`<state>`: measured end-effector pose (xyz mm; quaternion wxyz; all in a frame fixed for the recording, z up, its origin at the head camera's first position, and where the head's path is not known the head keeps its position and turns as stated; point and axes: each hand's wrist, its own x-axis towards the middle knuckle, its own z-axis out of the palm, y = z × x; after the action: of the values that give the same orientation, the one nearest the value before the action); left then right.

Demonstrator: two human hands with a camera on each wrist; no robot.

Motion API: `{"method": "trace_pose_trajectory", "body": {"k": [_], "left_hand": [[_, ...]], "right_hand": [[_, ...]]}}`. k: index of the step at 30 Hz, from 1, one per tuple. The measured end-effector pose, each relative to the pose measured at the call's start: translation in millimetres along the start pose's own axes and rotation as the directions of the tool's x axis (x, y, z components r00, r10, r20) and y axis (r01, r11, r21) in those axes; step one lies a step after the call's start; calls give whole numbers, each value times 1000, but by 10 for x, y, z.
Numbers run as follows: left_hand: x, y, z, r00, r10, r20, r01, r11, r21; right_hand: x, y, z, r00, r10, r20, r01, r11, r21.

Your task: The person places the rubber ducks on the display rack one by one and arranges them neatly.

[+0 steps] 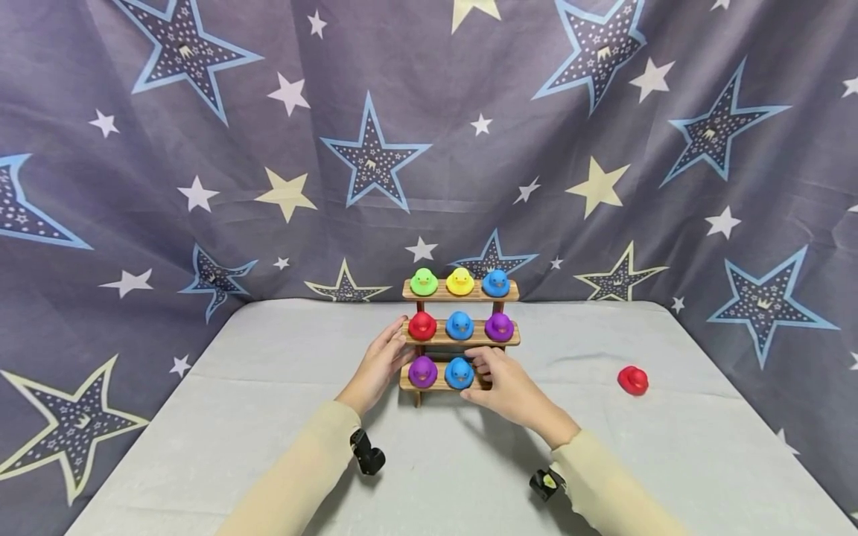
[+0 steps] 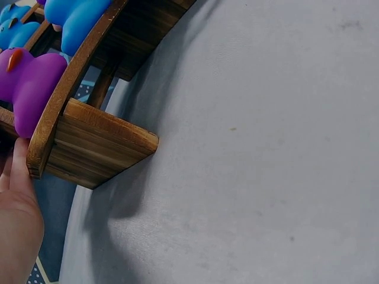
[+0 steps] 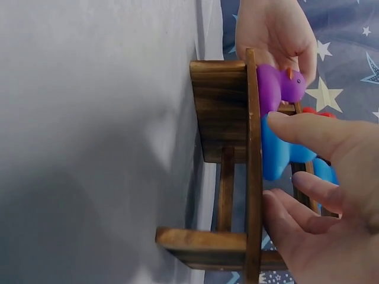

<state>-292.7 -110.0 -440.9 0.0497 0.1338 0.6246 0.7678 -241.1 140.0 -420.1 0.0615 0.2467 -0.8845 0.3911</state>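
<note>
A three-tier wooden stand [image 1: 462, 333] holds rubber ducks in rows. My right hand [image 1: 512, 391] is at the bottom tier, its thumb and fingers pinching a blue duck [image 1: 459, 373]. In the right wrist view the thumb [image 3: 296, 127] lies on that duck's near side, with the fingertips across from it. Left of it sits a purple duck [image 1: 422, 371]. My left hand [image 1: 378, 366] rests against the stand's left side, fingers extended beside the middle and bottom tiers. In the left wrist view its fingers [image 2: 21, 168] touch the bottom shelf's end, partly hidden behind it.
Green [image 1: 424, 282], yellow [image 1: 459, 281] and blue [image 1: 496, 283] ducks line the top tier. The middle tier bears red [image 1: 422, 326], blue [image 1: 459, 325] and purple [image 1: 499, 327] ones. A red duck [image 1: 633, 380] lies on the pale tablecloth [image 1: 268, 424] at right. A star-patterned curtain [image 1: 429, 171] hangs behind.
</note>
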Motion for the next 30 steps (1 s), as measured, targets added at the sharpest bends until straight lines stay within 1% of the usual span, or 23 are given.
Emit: {"method": "trace_pose_trajectory", "body": {"k": [5,12,19,23,27,30], "left_hand": [[-5,-2,-1,1000,0,4,0,1000,-3],[2,-31,-27,1000,6,-1,-6,1000,-3],[-3,-30,-24,1000,5,3,-5,1000,-7],[-1,-22,-18,1000,14,5,-14,1000,-6],[5,-22,-21,1000,11,11,-11,1000,-3],[2,-14,-15,1000,5,5,-5,1000,-8]], "right_hand": [[-67,62,-84,1000,2,13,-2,1000,-14],[-145,142,-239,999,26,23,-25,1000,-10],[-279,288,-420,1000,-12,-2,12,999,-42],[-364,392,-561,1000,-16,-18,15,996,-85],[-449,493,-737,999,0,-39,-5,990,-141],[-506,557,-871,998,15,-57,-25,983,-183]]}}
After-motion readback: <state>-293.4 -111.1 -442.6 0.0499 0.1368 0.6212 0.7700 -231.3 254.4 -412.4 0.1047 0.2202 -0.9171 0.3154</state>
